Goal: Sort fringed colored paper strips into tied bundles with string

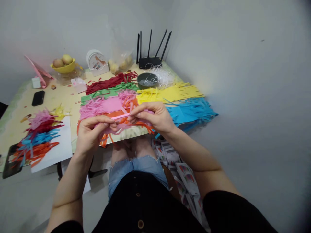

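Observation:
A thin pink paper strip (120,116) stretches between my two hands, above the table's front edge. My left hand (93,131) pinches one end, thumb against fingers. The other end is in the closed fingers of my right hand (153,117). More pink paper shows beside and behind the fingers; how it joins the strip I cannot make out. Beneath lie pink fringed paper (109,105) and orange fringed paper (106,139), some of it hanging over the edge. Blue fringed paper (188,111) is right of my right hand, with yellow fringed paper (167,94) behind it.
Dark red fringed paper (109,83) and green fringed paper (97,97) lie farther back. A dark bowl (147,81), white strings (165,77) and a black router (150,62) stand behind. Leftward are mixed fringes (41,136) on a white sheet (65,142) and a phone (38,98).

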`<action>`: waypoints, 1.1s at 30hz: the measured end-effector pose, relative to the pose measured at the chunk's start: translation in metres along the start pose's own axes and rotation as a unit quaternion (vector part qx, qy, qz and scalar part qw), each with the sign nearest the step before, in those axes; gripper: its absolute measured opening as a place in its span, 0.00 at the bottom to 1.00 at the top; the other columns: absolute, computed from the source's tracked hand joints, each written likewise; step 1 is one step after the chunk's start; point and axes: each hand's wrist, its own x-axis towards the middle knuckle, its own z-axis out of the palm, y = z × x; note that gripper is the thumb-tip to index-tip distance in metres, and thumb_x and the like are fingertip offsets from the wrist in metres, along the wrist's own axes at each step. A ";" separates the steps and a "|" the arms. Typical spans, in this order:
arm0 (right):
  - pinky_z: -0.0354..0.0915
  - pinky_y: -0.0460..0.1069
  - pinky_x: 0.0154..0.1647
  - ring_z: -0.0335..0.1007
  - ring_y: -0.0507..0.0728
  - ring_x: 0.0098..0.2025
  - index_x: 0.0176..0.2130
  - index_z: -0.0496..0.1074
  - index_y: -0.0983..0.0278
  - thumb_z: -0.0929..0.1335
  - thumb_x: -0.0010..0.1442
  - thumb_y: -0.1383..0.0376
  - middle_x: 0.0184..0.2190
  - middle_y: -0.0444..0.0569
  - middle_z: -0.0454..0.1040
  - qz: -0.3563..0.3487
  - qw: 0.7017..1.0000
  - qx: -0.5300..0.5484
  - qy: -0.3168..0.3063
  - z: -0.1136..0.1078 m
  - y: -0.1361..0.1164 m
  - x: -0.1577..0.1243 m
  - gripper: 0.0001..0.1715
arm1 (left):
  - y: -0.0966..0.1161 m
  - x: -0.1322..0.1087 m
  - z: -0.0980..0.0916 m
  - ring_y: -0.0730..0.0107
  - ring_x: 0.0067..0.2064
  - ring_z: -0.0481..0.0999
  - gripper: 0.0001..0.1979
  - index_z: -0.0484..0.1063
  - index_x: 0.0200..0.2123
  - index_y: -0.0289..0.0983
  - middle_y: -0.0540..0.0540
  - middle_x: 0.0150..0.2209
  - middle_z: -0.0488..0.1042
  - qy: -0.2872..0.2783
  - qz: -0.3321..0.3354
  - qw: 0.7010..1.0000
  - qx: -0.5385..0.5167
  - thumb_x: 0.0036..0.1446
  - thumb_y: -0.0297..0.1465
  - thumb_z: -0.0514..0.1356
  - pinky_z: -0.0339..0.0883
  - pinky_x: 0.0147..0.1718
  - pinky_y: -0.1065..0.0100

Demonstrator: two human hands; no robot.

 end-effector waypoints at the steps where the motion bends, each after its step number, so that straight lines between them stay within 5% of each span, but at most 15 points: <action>1: 0.79 0.48 0.38 0.81 0.53 0.32 0.33 0.81 0.65 0.76 0.52 0.60 0.29 0.48 0.83 -0.001 1.000 0.003 -0.001 0.000 0.001 0.000 0.10 | -0.002 -0.001 0.000 0.67 0.26 0.79 0.04 0.80 0.27 0.37 0.46 0.26 0.79 -0.003 0.005 1.000 0.001 0.49 0.31 0.69 0.79 0.30 0.63; 7: 0.75 0.46 0.38 0.80 0.52 0.33 0.33 0.82 0.65 0.70 0.56 0.67 0.31 0.48 0.83 -0.066 0.986 -0.149 -0.028 -0.009 0.000 -0.005 0.08 | -0.008 -0.001 -0.012 0.68 0.25 0.78 0.06 0.79 0.27 0.37 0.46 0.24 0.78 -0.056 -0.006 0.998 0.000 0.53 0.33 0.68 0.78 0.33 0.63; 13: 0.68 0.42 0.31 0.77 0.48 0.29 0.34 0.82 0.65 0.67 0.57 0.72 0.30 0.47 0.83 -0.202 0.898 -0.369 -0.129 -0.013 -0.016 -0.005 0.12 | 0.012 0.011 -0.020 0.55 0.47 0.81 0.10 0.82 0.37 0.38 0.39 0.44 0.83 -0.187 0.048 0.949 0.249 0.56 0.38 0.67 0.74 0.48 0.60; 19: 0.71 0.45 0.41 0.79 0.51 0.36 0.38 0.80 0.63 0.64 0.60 0.71 0.34 0.47 0.83 -0.244 0.844 -0.437 -0.194 -0.014 -0.018 -0.008 0.15 | 0.005 0.019 -0.011 0.67 0.30 0.79 0.13 0.82 0.33 0.40 0.47 0.30 0.83 -0.272 0.053 0.905 0.323 0.61 0.41 0.62 0.75 0.39 0.66; 23: 0.70 0.47 0.46 0.79 0.54 0.42 0.47 0.79 0.64 0.67 0.61 0.66 0.42 0.50 0.83 -0.147 0.867 -0.430 -0.205 -0.019 -0.021 -0.003 0.15 | -0.011 0.018 -0.017 0.67 0.33 0.81 0.09 0.81 0.33 0.42 0.49 0.31 0.83 -0.183 0.193 0.865 0.426 0.61 0.35 0.61 0.65 0.62 0.50; 26: 0.70 0.48 0.46 0.79 0.55 0.44 0.50 0.78 0.66 0.68 0.64 0.58 0.45 0.53 0.82 -0.014 0.908 -0.373 -0.189 -0.018 -0.015 0.009 0.20 | -0.021 0.013 -0.021 0.63 0.41 0.82 0.06 0.81 0.36 0.45 0.49 0.35 0.83 -0.140 0.277 0.820 0.480 0.61 0.31 0.62 0.54 0.67 0.42; 30: 0.67 0.44 0.34 0.75 0.51 0.30 0.36 0.78 0.69 0.69 0.63 0.55 0.31 0.51 0.82 0.136 0.933 -0.207 -0.260 -0.008 0.012 0.020 0.19 | -0.035 0.003 -0.031 0.59 0.46 0.83 0.09 0.80 0.42 0.47 0.47 0.40 0.84 -0.131 0.308 0.808 0.485 0.61 0.30 0.63 0.54 0.66 0.39; 33: 0.60 0.42 0.24 0.65 0.46 0.21 0.32 0.75 0.69 0.73 0.57 0.51 0.23 0.46 0.77 0.189 0.954 -0.099 -0.213 0.005 0.032 0.017 0.22 | -0.050 -0.003 -0.038 0.56 0.48 0.82 0.10 0.81 0.43 0.49 0.47 0.39 0.84 -0.085 0.319 0.803 0.496 0.60 0.31 0.64 0.52 0.65 0.38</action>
